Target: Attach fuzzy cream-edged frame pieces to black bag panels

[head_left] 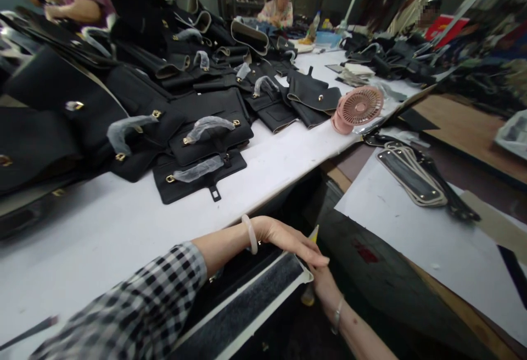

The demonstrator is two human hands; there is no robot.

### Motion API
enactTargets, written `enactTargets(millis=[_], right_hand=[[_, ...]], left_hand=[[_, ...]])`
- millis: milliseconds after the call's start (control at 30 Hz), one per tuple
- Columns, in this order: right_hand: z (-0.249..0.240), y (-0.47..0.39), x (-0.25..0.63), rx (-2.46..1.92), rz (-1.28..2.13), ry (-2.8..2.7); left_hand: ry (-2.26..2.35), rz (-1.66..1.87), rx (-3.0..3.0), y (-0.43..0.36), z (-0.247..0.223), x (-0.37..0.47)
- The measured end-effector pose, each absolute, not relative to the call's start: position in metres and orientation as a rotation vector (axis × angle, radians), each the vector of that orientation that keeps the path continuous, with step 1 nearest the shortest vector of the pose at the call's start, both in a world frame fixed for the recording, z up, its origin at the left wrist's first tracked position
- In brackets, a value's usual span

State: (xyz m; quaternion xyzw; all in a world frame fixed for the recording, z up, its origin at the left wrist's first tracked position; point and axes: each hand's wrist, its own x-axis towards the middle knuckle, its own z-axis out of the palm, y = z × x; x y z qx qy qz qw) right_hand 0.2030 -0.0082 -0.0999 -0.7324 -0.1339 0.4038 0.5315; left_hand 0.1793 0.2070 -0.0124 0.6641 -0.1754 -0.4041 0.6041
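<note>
My left hand (288, 239), with a pale bangle at the wrist, reaches over the end of a long black panel (255, 305) with cream edges. Its visible fingers are stretched out and their tips overlap my right hand (323, 283). The right hand is beside the panel's corner, its fingers mostly hidden behind the left. A yellow pointed thing (314, 235) shows just above the hands; I cannot make out its kind or whether it is held. Below the panel, dark material lies in shadow in my lap area.
Black leather bags (206, 135) with plastic-wrapped handles crowd the white table (280, 157). A pink fan (358, 107) stands near its edge. On the right, a paper-covered surface (382, 228) holds black strap pieces (411, 176). Several people sit farther back.
</note>
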Motion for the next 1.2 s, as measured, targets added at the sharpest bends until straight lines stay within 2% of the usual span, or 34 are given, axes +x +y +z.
enactTargets(millis=[200,333,567,1200], right_hand=[[-0.026,-0.08,0.244,-1.859,1.36,-0.326],[0.013,-0.08,0.233,-1.849,1.649,-0.402],[0.008,-0.045,0.221,-2.076,1.647,-0.729],[0.015,-0.029,0.213,-2.15,1.763,-0.619]], left_hand=[[-0.314,-1.039,1.444,0.205,-0.022,0.182],[-0.259,-1.056,1.407,0.203,-0.023,0.182],[-0.211,-1.022,1.56,0.207,-0.011,0.18],[-0.199,-0.944,1.71,0.209,-0.015,0.178]])
